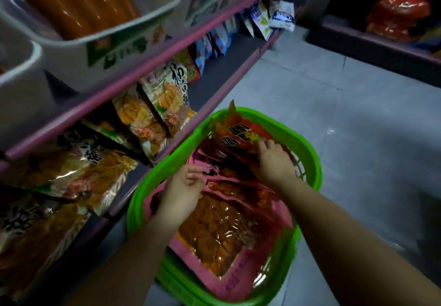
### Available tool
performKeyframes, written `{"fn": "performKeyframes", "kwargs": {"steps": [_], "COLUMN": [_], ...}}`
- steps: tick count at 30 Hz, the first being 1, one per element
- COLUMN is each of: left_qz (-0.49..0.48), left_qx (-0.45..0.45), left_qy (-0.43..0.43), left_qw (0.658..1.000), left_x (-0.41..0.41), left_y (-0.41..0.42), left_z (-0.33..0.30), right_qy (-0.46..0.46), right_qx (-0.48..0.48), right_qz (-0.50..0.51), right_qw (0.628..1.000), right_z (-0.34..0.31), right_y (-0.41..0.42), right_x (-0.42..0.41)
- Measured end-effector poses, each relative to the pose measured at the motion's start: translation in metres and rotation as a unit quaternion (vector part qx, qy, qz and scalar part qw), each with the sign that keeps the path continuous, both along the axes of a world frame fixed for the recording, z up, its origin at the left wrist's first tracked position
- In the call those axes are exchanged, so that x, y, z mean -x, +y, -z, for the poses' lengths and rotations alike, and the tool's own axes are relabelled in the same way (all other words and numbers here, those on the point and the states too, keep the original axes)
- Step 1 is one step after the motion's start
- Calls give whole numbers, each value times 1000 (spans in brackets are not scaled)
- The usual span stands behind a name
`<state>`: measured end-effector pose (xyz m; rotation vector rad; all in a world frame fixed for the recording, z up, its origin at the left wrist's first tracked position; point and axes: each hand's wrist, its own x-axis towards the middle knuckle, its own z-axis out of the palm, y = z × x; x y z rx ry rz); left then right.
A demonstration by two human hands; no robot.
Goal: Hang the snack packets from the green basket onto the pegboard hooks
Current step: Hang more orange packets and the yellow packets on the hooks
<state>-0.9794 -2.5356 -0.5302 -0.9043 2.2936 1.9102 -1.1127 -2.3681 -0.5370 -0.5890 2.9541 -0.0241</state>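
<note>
Left hand (182, 187): fingers curled, pinching the upper edge of a pink-bordered snack packet (224, 229) near the left wall of the green basket (307, 153). Right hand (274, 160): fingers bent down onto the red-orange packets (235, 134) stacked at the far end of the basket; whether it grips one cannot be told. The hands are apart, both inside the basket rim. The packets lie overlapping and fill the basket; one corner pokes above the far rim. The basket stands on the grey tiled floor (358, 105), its left rim just beside the lower shelf edge (214, 105). Open floor lies to the right and beyond. Bagged snacks (152, 115) line the lower shelf; white bins (114, 43) sit above.
</note>
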Motion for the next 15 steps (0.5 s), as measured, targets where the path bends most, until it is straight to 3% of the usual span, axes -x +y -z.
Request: {"fn": "performKeyframes", "kwargs": {"steps": [2, 6, 9, 13, 15], "left_qz": [13, 72, 69, -41, -139], "left_qx": [15, 64, 27, -95, -70], "left_qy": [-4, -5, -30, -35, -71], "left_qw": [1000, 995, 997, 994, 985], "left_x": [12, 23, 28, 26, 22], "left_y": [-4, -2, 6, 12, 4], "left_z": [10, 21, 16, 15, 24], "right_qy": [-27, 59, 115, 104, 78], "right_qx": [-15, -6, 45, 18, 29], "right_qz": [4, -54, -106, -163, -177], "right_qw": [1000, 997, 987, 981, 981], "right_z": [12, 21, 11, -1, -9], "right_y": [-8, -13, -11, -23, -30], "right_x": [10, -1, -26, -82, -104]}}
